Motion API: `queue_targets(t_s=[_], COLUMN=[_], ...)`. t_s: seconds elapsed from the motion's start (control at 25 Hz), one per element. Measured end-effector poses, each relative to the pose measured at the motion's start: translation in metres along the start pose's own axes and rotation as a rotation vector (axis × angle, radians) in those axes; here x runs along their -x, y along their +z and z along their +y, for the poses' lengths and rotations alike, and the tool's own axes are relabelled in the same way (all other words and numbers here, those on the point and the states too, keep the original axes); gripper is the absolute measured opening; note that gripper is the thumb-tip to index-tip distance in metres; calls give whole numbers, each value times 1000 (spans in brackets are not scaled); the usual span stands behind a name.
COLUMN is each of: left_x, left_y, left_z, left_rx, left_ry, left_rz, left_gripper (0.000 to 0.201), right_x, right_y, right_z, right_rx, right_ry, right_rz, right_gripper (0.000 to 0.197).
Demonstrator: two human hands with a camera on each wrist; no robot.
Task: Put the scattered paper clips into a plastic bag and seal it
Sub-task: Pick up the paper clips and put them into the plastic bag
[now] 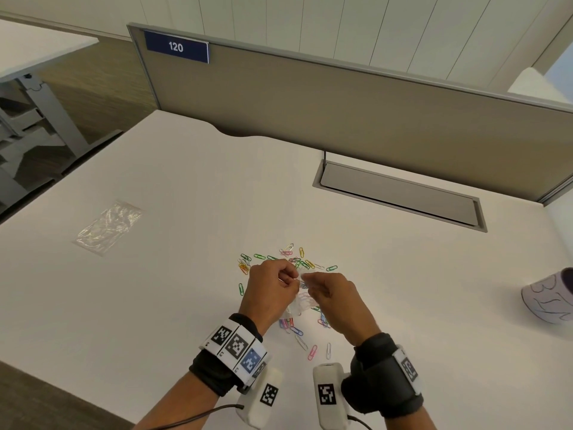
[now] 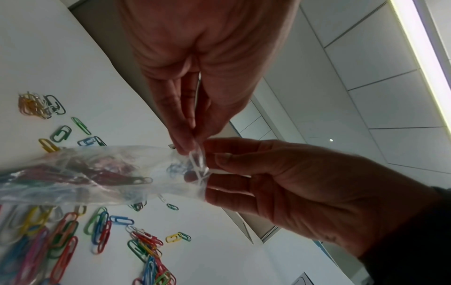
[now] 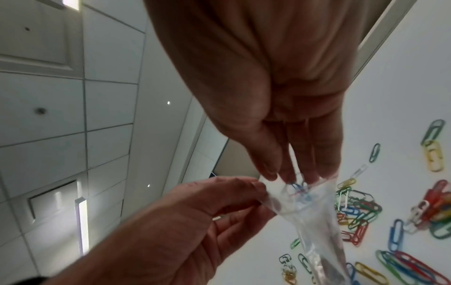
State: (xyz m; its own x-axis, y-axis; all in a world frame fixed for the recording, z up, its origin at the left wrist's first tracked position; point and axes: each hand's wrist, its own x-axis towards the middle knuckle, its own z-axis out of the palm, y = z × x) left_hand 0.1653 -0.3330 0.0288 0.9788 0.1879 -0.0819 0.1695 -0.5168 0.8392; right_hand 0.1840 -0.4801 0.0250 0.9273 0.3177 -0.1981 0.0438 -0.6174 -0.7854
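Note:
A small clear plastic bag [image 1: 302, 304] hangs between my hands above the white table [image 1: 186, 187], with several coloured paper clips inside it [image 2: 97, 173]. My left hand [image 1: 294, 279] pinches one edge of the bag's mouth [image 3: 268, 194] between thumb and fingers. My right hand [image 1: 307, 279] has its fingertips [image 3: 290, 175] bunched at the mouth, pinching paper clips [image 3: 297, 188] there. Many loose coloured paper clips [image 1: 294, 259] lie scattered on the table under and around my hands [image 2: 61, 241].
A second clear plastic bag [image 1: 108, 226] lies flat on the table to the far left. A pale mug [image 1: 548, 296] stands at the right edge. A grey cable hatch [image 1: 400, 193] sits at the back right, in front of the desk partition [image 1: 310, 97].

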Motion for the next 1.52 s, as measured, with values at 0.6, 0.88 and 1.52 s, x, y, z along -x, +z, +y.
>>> queue_targets(t_s=[0.6, 0.88, 1.52], left_x=[-3, -3, -4], left_y=[-5, -3, -3], left_z=[-3, -2, -5], left_rx=[6, -7, -29], left_ry=[14, 15, -9], left_rz=[33, 39, 49], left_gripper=[6, 5, 18], right_x=[-18, -48, -28], right_y=[21, 20, 20], right_z=[61, 62, 82], right_rx=[379, 541, 291], right_ry=[198, -120, -25], right_rz=[-118, -267, 86], right_gripper=[63, 74, 11])
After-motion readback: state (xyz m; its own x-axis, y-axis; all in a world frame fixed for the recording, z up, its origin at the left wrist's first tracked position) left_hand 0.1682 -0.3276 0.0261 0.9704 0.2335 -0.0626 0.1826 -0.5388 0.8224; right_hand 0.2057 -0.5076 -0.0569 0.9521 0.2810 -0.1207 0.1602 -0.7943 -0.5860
